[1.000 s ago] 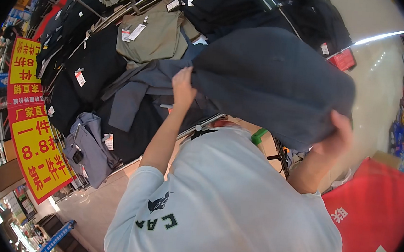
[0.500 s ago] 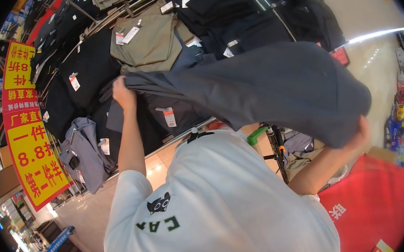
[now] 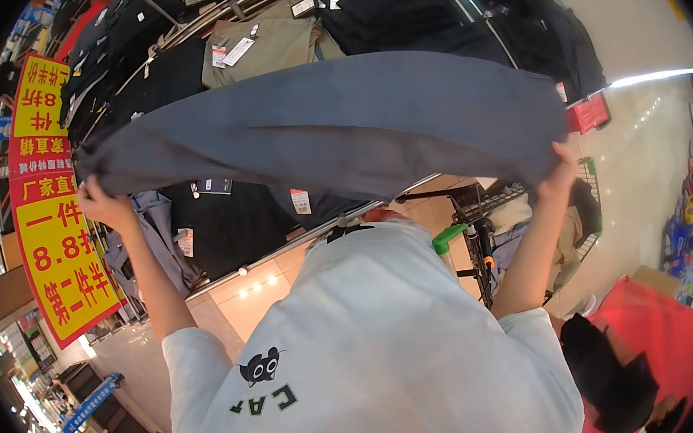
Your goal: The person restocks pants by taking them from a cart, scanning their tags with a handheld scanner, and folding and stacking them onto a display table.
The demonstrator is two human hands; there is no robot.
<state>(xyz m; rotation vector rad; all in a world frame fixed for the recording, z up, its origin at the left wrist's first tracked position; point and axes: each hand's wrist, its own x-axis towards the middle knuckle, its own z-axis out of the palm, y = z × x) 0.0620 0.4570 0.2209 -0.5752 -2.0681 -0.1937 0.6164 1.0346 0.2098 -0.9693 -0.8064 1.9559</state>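
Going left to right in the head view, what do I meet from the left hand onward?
Left hand → black cat print → green cart handle → right hand → colourful display goods.

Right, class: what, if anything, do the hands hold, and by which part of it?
A grey garment, by its two ends: the left hand grips one, the right hand the other.
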